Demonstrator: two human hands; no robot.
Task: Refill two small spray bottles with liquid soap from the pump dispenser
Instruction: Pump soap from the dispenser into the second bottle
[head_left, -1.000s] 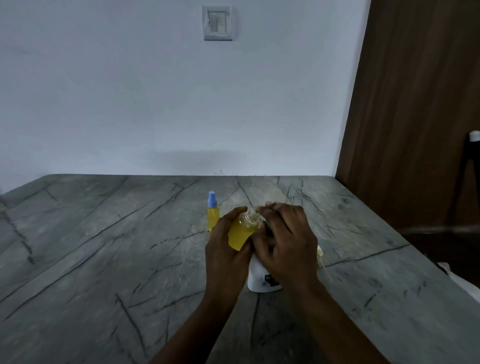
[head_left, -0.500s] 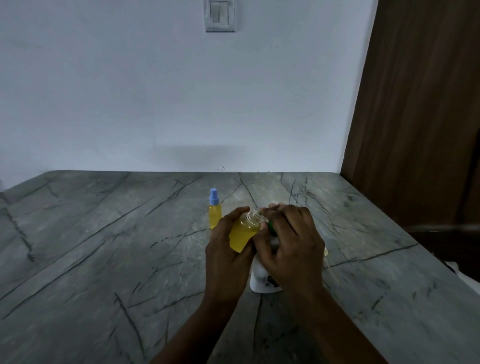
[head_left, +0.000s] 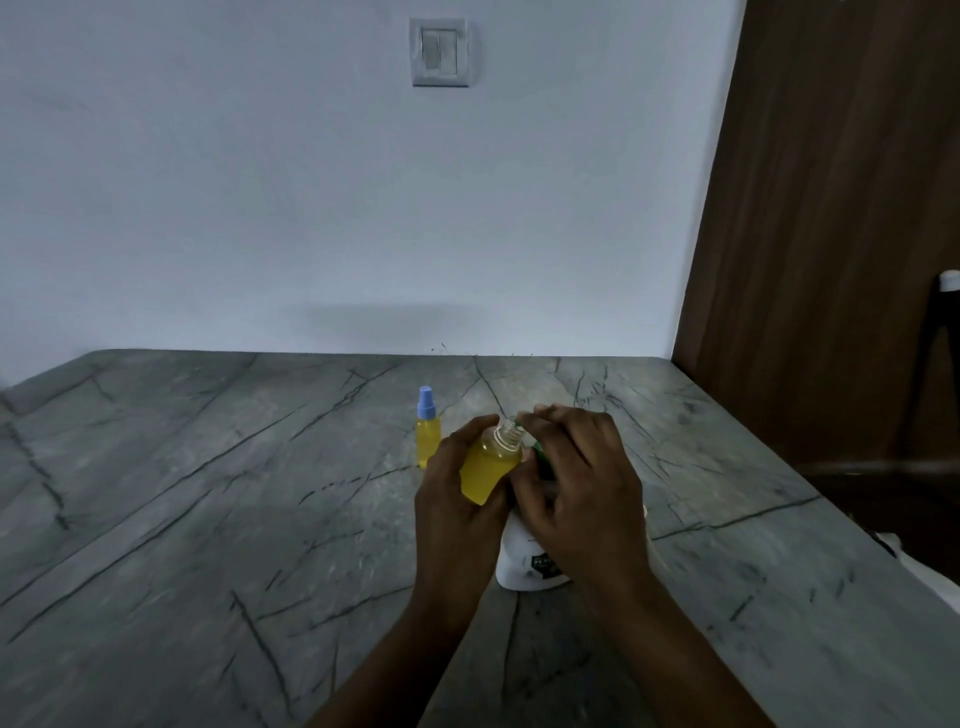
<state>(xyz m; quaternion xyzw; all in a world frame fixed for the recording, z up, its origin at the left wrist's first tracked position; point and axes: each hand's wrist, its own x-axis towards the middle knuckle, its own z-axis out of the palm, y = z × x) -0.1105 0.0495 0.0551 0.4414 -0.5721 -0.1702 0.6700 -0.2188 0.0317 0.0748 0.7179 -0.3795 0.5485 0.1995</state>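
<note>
Left: tabletop (head_left: 208, 493), grey with dark veins. Capped spray bottle (head_left: 428, 435) stands upright on it with its blue cap on, yellow to the shoulder, and parked clear of the hands, so it reads as done.

Centre: left hand (head_left: 457, 499) grips the open spray bottle (head_left: 491, 467) round its body. The bottle has no cap, is lifted off the tabletop and is tilted so its threaded neck points right. I take the tilt as lining the small mouth up with the spout. It looks mostly full.

Right hand (head_left: 576, 483) is curled over the top of the pump dispenser (head_left: 524, 566), whose white base stands on the tabletop under both hands. A sliver of green pump head (head_left: 540, 451) shows beside the neck. Can't tell if soap is flowing.

Judgement: second fill, near the end. Risk is a narrow mouth, so overflow or drips.

Far right: wooden door (head_left: 831, 234).
</note>
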